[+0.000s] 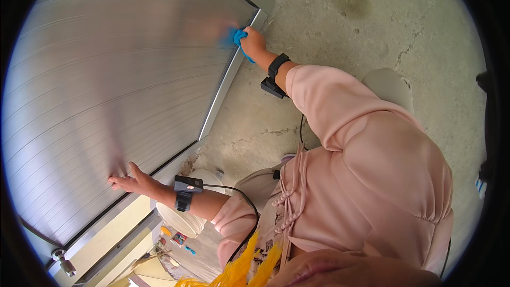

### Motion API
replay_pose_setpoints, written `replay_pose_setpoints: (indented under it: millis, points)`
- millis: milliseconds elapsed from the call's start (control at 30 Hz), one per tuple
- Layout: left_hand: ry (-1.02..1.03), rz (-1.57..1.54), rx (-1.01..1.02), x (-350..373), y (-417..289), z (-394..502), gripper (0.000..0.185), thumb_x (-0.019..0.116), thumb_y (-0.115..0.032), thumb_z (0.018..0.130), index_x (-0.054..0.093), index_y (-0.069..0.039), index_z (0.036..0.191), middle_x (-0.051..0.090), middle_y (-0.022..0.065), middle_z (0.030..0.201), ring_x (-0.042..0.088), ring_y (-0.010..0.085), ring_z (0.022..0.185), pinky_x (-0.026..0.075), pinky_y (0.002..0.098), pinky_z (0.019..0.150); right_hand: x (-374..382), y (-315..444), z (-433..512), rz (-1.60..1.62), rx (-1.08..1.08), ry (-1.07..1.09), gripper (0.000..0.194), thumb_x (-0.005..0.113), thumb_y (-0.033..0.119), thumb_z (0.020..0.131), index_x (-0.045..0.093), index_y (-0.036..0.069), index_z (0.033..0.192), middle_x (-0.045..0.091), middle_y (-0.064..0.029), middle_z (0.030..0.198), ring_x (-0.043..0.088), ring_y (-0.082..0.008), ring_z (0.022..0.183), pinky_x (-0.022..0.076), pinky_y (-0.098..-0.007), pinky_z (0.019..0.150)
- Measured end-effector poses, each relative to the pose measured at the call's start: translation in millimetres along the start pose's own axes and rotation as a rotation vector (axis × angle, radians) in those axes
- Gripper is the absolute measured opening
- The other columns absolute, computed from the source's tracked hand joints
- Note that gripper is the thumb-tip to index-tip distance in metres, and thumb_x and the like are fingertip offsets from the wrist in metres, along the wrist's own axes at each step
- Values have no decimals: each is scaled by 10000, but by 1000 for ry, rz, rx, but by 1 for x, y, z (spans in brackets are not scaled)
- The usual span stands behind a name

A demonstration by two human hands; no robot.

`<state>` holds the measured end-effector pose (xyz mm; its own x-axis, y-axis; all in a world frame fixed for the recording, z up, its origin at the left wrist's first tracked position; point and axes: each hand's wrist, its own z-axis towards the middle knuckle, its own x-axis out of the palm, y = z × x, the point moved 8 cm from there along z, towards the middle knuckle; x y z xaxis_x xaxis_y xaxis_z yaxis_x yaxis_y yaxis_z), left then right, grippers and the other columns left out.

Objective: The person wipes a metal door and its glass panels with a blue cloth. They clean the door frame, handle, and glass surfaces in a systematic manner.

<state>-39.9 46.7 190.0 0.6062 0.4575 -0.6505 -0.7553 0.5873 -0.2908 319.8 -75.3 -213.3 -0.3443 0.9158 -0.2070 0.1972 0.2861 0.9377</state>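
Observation:
A large ribbed, shiny metal door panel [131, 87] fills the left of the head view. My right hand [254, 44] grips a bunched blue cloth [240, 37] against the panel's lower edge, beside a pale metal edge strip [227, 87]. Blue and skin-toned reflections show in the panel next to it. Lower left, my left hand [137, 183] has its fingers spread, with the fingertips at the panel surface near its black-edged side; firm contact cannot be told. It holds nothing. A round metal doorknob [65, 265] is at the panel's far lower-left corner.
Cracked concrete floor [378, 36] lies right of the panel. A whitish bucket [183, 219] stands beyond my left forearm, near small coloured items [179, 239] on the ground. Black devices are strapped to both forearms, with cables running from them. Yellow strands hang at the bottom.

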Motion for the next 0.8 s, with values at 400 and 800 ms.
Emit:
replay_pose_setpoints:
  millis: [400, 800]
  points:
    - [-9, -53, -5, 0, -13, -3, 667, 546, -172, 825, 266, 37, 1393, 261, 307, 1389, 311, 364, 1255, 301, 378, 1030, -54, 231, -98, 468, -804, -223, 280, 636, 61, 745, 612, 82, 1023, 582, -137, 921, 591, -305, 758, 496, -378, 651]
    - [37, -1, -53, 3, 15, 0, 738, 536, -255, 869, 184, -2, 1467, 123, 286, 1519, 23, 369, 1437, 257, 405, 1077, -28, 165, -102, 94, -772, -318, 367, 633, 38, 694, 574, 163, 1034, 538, -68, 878, 587, -280, 741, 501, -378, 583]
